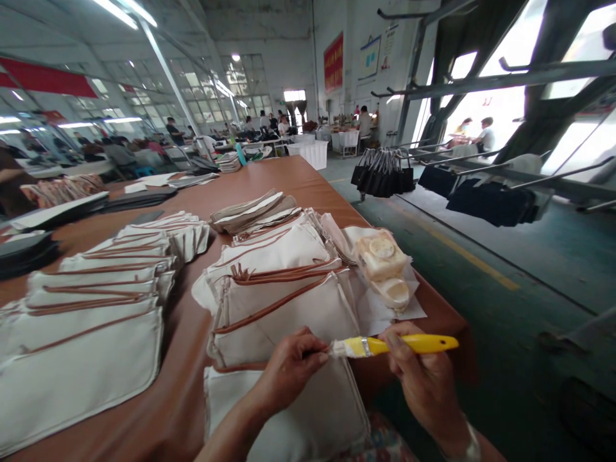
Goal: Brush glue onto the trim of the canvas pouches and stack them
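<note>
My right hand [423, 378] grips a paintbrush [428, 343] by its yellow handle, with the pale bristles pointing left. At the bristle tips, my left hand [296, 362] is closed, thumb and fingers pinching the ends; anything small between them is hidden. Below both hands lies a cream bag piece [298, 410] with brown edging, partly covered by my left arm. Just beyond it, more cream pieces [289, 308] with brown trim overlap in a row. To their right, a glue-crusted pale container [380, 256] rests on a white sheet [416, 301].
A brown-covered table [283, 173] carries another row of cream pieces [81, 359] at left. Brown-grey pieces [255, 212] lie farther back, dark stacks [24, 253] at far left. Right of the table edge stands a metal rack [481, 170] hung with dark items. Other people sit in the background.
</note>
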A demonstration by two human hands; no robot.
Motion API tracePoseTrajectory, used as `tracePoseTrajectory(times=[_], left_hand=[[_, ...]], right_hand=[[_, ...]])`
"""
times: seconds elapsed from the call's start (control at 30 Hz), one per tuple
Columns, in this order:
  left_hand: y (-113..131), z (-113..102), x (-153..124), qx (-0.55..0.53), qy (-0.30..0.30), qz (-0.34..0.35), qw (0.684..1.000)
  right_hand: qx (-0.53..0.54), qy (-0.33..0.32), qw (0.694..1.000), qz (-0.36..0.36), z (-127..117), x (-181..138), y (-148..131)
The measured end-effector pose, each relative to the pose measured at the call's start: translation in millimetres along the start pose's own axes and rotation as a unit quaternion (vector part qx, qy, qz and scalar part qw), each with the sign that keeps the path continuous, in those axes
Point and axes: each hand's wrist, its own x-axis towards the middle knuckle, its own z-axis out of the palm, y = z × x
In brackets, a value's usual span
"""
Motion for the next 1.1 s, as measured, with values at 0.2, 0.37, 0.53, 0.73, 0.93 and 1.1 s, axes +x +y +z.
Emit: tracePoseTrajectory(times=[0.2, 0.37, 0.53, 0.73, 0.93, 1.1], left_hand=[[3.8, -0.2, -7.9, -0.042, 0.024, -0.01, 0.999], [4.1, 1.1, -9.1, -0.011, 0.045, 0.003, 0.999], [-3.6, 11.2, -16.4, 0.07, 0.113, 0.093, 0.987], [-12.2, 26.0, -30.6, 0.321, 0.213, 0.347, 0.855], [-6.5, 26.4, -38.1, 0.41, 0.193, 0.41, 0.792], [-4.1, 24.8, -39.1, 0.41, 0.196, 0.41, 0.79]], right_hand=[[-0.081, 0.022, 0.994, -0.072, 2.7, 11.4, -12.1], [-0.091, -0.022, 0.99, -0.109, 3.8, 3.2, -25.5], [-0.121, -0.009, 0.986, -0.118, 0.2, 5.3, -22.4], [-0.06, 0.033, 0.997, -0.039, -23.7, 9.6, -32.8], [-0.067, -0.093, 0.991, -0.061, -17.0, 5.5, -51.1], [-0.107, -0.178, 0.974, -0.094, -27.1, 2.6, -62.7]])
